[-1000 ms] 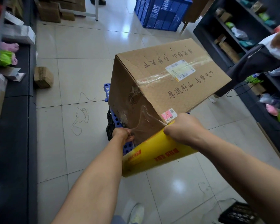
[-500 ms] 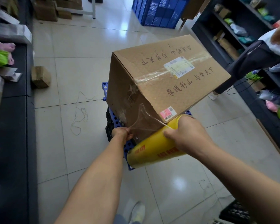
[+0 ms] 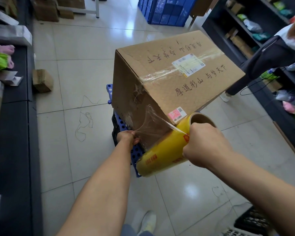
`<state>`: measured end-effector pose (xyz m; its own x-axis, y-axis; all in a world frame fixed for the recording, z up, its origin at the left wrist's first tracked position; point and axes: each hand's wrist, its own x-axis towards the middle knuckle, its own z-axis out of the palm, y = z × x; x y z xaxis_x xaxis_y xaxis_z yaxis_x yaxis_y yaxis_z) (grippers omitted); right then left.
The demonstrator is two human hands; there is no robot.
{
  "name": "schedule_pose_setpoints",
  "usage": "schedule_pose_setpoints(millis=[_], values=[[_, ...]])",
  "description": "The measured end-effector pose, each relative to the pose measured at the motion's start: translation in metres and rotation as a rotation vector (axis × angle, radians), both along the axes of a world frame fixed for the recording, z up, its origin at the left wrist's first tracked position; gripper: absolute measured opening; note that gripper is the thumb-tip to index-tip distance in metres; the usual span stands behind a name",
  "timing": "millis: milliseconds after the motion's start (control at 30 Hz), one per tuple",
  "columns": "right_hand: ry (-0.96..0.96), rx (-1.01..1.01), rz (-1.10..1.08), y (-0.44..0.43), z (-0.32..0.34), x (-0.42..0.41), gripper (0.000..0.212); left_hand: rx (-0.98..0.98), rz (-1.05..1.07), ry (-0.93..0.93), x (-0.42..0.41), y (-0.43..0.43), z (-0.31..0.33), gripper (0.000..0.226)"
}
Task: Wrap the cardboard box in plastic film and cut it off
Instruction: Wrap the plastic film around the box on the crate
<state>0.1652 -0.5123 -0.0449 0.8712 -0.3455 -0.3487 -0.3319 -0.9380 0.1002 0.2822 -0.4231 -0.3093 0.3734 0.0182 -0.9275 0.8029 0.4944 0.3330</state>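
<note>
A big taped cardboard box point(image 3: 186, 86) with handwritten characters and labels sits on a blue perforated stool point(image 3: 136, 154). My right hand point(image 3: 204, 142) grips the upper end of a yellow roll of plastic film point(image 3: 162, 155), held slanted against the box's near lower corner. A stretch of clear film point(image 3: 153, 123) runs from the roll across the box's near face. My left hand point(image 3: 128, 137) pinches the bunched free end of that film at the box's lower left edge.
Dark shelves point(image 3: 12, 116) with packages line the left; more shelving point(image 3: 255, 31) stands at the right, where another person point(image 3: 269, 58) stands. A small cardboard box point(image 3: 41, 80) and loose string point(image 3: 84, 120) lie on the tiled floor. A blue crate point(image 3: 165, 9) is at the back.
The roll has tilted more upright, so its open core end now shows beside the box's corner. The film between roll and left hand is stretched wider. My left hand stays at the box's lower edge.
</note>
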Motion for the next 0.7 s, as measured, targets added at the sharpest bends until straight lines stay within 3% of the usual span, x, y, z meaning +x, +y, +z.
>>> schedule_pose_setpoints(millis=[233, 300, 500, 633, 700], values=[[-0.018, -0.002, -0.052, -0.005, -0.001, 0.010, 0.032, -0.019, 0.084, -0.015, -0.006, -0.003, -0.004, 0.029], [-0.020, -0.009, -0.045, -0.007, -0.003, 0.008, 0.031, -0.118, 0.264, 0.042, -0.004, -0.004, -0.009, 0.027], [0.021, 0.008, -0.004, -0.005, -0.008, 0.015, 0.035, -0.498, 1.004, 0.302, 0.011, 0.000, -0.010, 0.054], [0.036, 0.015, -0.026, -0.005, -0.007, 0.017, 0.037, -0.566, 1.203, 0.349, 0.013, -0.008, -0.004, 0.059], [0.034, 0.019, -0.033, -0.005, -0.007, 0.017, 0.037, -0.454, 1.187, 0.329, 0.009, -0.016, 0.007, 0.061]])
